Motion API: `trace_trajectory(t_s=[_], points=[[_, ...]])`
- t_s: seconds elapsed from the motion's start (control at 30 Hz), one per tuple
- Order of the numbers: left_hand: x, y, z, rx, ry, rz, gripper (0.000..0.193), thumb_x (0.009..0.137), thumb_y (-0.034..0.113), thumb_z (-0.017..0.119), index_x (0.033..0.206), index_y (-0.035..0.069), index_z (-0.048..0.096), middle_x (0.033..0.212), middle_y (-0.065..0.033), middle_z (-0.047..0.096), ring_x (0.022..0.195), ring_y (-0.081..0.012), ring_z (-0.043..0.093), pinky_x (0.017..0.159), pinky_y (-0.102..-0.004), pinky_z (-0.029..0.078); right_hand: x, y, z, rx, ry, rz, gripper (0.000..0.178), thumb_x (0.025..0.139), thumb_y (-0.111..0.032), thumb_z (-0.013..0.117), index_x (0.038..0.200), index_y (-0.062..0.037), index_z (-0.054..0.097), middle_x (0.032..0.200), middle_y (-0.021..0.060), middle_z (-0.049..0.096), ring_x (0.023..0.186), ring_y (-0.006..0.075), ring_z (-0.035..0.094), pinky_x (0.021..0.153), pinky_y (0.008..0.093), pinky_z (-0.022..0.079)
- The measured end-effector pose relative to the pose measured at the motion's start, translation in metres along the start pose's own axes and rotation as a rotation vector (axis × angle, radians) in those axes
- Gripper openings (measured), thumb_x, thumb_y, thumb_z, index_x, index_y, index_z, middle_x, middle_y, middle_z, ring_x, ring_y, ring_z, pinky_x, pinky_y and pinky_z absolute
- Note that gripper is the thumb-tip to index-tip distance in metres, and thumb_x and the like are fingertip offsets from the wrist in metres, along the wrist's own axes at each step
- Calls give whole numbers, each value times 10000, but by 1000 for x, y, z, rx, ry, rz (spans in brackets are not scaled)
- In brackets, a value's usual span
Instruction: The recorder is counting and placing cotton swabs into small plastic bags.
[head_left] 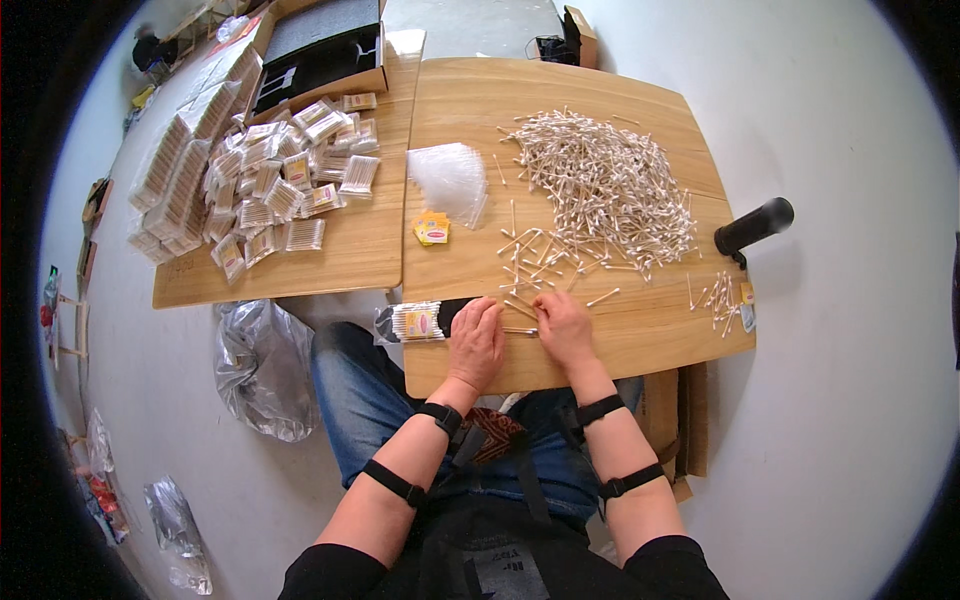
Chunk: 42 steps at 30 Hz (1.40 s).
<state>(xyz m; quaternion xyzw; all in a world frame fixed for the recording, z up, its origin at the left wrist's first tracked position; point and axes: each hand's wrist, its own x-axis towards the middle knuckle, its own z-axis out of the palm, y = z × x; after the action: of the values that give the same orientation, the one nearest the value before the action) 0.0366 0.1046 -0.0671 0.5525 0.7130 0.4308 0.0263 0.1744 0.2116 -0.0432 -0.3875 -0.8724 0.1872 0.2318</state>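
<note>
L hand: lower ctr of frame, fingers drawn together and bent over the tabletop; L hand (pixel 476 340) hides its own grip, so can't tell what, if anything, it pinches.
R hand: just right of L, apart from it; R hand (pixel 566 328) has fingers curled in, tips near the swab ends; pinch on them can't be told.
Swabs btwn hands: a few lie in the gap, swabs (pixel 520 331) roughly crosswise; prob. risk = uneven ends or a miscount, as fingers cover part.
Part-hidden black piece: black piece (pixel 458 306) lies btwn L hand and pack; could drag the pack if L wrist shifts.
Swab pack: lower left of the R-hand table; clear pack (pixel 417 322) w/ swabs + label sticks out past the table's L edge, over the knee. Likeliest upset: a nudge from L hand tips it off.
Loose swabs: scattered swabs (pixel 540 258) just above hands; sleeve-free forearms could sweep them, mixing strays in.
Big heap: upper right; heap (pixel 600 185) may slide if bumped.
Clear bags: upper ctr, fanned; thin bags (pixel 448 178) may cling, two lifted as one.
Yellow cards: below bags; cards (pixel 431 228) overlap, same double-pick risk.
R-edge cluster: small swab cluster (pixel 722 303) by the table's R rim; a R elbow swing could spill it.
</note>
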Motion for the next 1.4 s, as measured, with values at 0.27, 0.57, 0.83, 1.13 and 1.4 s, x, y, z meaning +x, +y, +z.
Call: trace_trajectory(t_s=[0.27, 0.57, 0.83, 1.13, 1.4], points=[[4, 5, 0, 149, -50, 116, 238, 853, 157, 624, 1067, 54, 610, 1210, -120, 559, 1248, -303, 488, 1071, -432, 353, 11, -1, 9, 150, 0, 48, 124, 806, -124, 676, 909, -84, 619, 926, 119, 591, 879, 332, 589, 756, 434, 495], [2, 1, 0, 13, -16, 66, 128, 838, 115, 637, 933, 44, 589, 1070, -120, 579, 1153, -314, 548, 997, -433, 417, 35, 5, 3, -79, -37, -41, 151, 788, -128, 711, 867, -82, 590, 959, 114, 563, 915, 325, 574, 782, 420, 487], [1, -1, 2, -4, 32, -25, 204, 846, 101, 621, 1036, 43, 577, 1150, -143, 574, 1167, -335, 532, 1008, -438, 410, 13, 16, -4, 28, -194, -23, 134, 833, -196, 681, 842, -83, 609, 848, 110, 622, 793, 327, 629, 680, 434, 508], [0, -2, 6, 176, -68, 26, 436, 888, 199, 594, 1300, 68, 547, 1375, -136, 509, 1338, -287, 426, 1117, -438, 311, 16, 9, 2, 72, -148, 45, 98, 823, -182, 680, 861, -99, 644, 896, 101, 622, 824, 315, 636, 698, 423, 516], [1, 1, 4, 180, -78, 34, 297, 895, 209, 610, 1154, 65, 599, 1306, -125, 538, 1313, -293, 446, 1105, -449, 324, 40, -12, 11, 56, -70, 133, 183, 813, -228, 702, 871, -79, 614, 889, 123, 619, 858, 334, 629, 739, 446, 510]])
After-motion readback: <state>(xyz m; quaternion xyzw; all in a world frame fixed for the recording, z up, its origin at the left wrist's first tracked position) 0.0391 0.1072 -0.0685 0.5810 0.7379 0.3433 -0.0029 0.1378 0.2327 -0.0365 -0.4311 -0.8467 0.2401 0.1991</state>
